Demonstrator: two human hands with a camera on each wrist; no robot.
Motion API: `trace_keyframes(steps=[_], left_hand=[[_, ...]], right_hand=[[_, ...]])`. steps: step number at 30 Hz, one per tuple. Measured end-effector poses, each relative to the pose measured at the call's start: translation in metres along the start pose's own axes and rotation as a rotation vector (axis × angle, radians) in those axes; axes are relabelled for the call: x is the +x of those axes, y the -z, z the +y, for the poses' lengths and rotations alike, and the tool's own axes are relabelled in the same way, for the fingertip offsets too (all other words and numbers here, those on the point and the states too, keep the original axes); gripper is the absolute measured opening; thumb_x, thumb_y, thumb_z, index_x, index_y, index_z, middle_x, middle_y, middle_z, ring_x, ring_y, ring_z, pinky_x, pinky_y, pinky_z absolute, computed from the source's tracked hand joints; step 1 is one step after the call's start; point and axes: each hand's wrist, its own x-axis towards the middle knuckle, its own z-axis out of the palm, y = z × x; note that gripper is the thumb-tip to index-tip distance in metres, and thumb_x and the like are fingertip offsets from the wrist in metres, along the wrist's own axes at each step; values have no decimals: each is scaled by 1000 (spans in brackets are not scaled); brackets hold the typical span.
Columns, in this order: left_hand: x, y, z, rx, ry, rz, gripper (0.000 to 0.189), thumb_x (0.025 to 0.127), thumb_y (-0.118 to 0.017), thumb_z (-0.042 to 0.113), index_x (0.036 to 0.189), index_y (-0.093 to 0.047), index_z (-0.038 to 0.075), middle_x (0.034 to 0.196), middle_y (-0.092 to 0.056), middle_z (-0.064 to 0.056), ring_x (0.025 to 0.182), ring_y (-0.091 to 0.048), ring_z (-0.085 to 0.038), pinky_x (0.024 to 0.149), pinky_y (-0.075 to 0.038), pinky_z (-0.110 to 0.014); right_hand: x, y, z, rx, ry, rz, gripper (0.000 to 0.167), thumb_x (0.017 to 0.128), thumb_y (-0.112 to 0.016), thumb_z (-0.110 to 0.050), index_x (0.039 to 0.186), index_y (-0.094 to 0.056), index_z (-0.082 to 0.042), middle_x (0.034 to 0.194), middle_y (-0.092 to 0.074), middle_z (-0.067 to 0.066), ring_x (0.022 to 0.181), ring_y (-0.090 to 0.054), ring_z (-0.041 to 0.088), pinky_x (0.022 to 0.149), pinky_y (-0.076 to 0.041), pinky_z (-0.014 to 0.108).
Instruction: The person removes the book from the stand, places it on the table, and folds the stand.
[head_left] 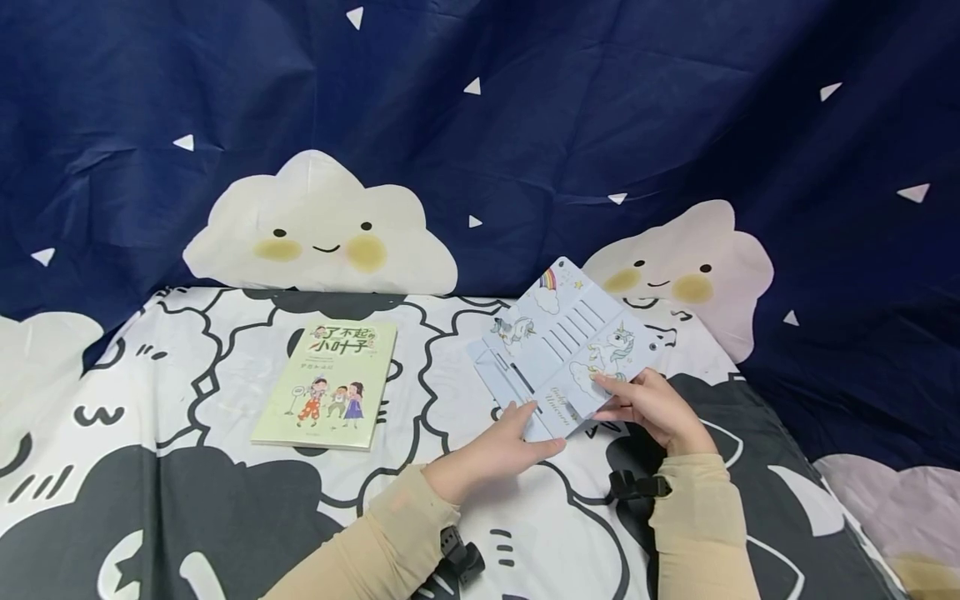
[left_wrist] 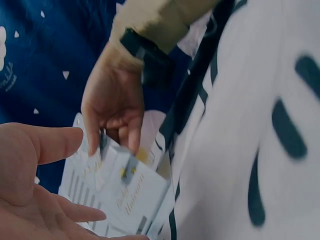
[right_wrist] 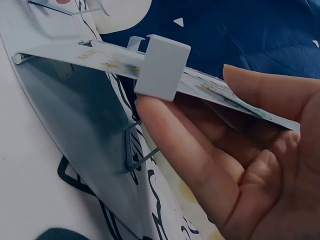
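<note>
The pale-blue unicorn stand point(head_left: 577, 367) was up in both hands, right of centre, tilted over the black-and-white sheet point(head_left: 187, 400); whether its lower edge touched the cloth, I couldn't tell. And the right hand point(head_left: 660, 408) had the real hold! Thumb over the printed face, fingers tucked beneath, the near edge pinched between them, one finger up against a little white block point(right_wrist: 162, 67). Across from it, the left hand point(head_left: 491, 458) was looser: fingers nearly straight at the lower left part, thumb spread well away, no curl round the panel that I could see, though some fingertips were hidden.

From the right wrist's side, the panels stood apart in a wedge, joined at a hinge, with a thin grey bar point(right_wrist: 128, 150) between them. Opening out or folding up? I read it as adjusting the panels, the stand partly spread and not yet set down. The next move, I judged, called for the right hand to keep its pinch while the left steadied the lower panel, the angle eased gently; hurried, the hinge might flop closed. And the green book point(head_left: 326, 387)? Flat on the sheet over to the left, well apart from the stand, touched by neither hand.
</note>
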Motion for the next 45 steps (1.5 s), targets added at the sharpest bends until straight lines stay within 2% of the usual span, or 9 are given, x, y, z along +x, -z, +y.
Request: trace_keyframes(steps=[10,15,25,30,36,45], left_hand=[[-5,-2,4,6,-26,10,74,95,-62,36,154,-30,3,160,-22,-30,152,-10,-44,119,-16,-64],[-6,-3,5,22,-7,1,80,95,-61,37,155,-25,-2,160,-16,-33,152,-10,-44,121,-16,-61],[-1,-2,-1,47,-24,0,72,97,-60,35,153,-32,1,160,-16,-32,152,-7,-43,120,-17,-60],[-1,-1,0,42,-16,-7,73,97,-60,35,153,-30,0,160,-13,-33,152,-9,-44,121,-17,-59],[-1,2,-1,79,11,-1,75,98,-58,38,153,-28,-3,161,-11,-32,151,-14,-44,121,-19,-57],[2,6,-6,59,-14,22,68,98,-59,35,152,-35,2,160,-11,-33,151,-12,-46,119,-20,-61]], right_hand=[[-1,2,3,15,23,-70,45,100,-60,-13,138,-44,5,111,-71,2,96,-73,21,81,-60,40],[-1,3,5,29,46,-91,46,99,-59,-11,139,-43,5,114,-71,2,98,-73,21,81,-60,41],[-4,5,5,-9,66,-134,52,92,-64,1,137,-40,13,111,-72,7,99,-71,20,81,-60,43],[-4,5,6,-13,69,-147,54,91,-64,4,137,-39,15,111,-73,8,99,-71,20,82,-60,43],[-3,6,6,-1,66,-155,58,87,-68,5,139,-41,12,114,-72,8,100,-71,21,83,-59,45],[-3,5,5,0,69,-158,64,86,-69,7,142,-39,7,118,-71,9,101,-71,22,83,-59,47]])
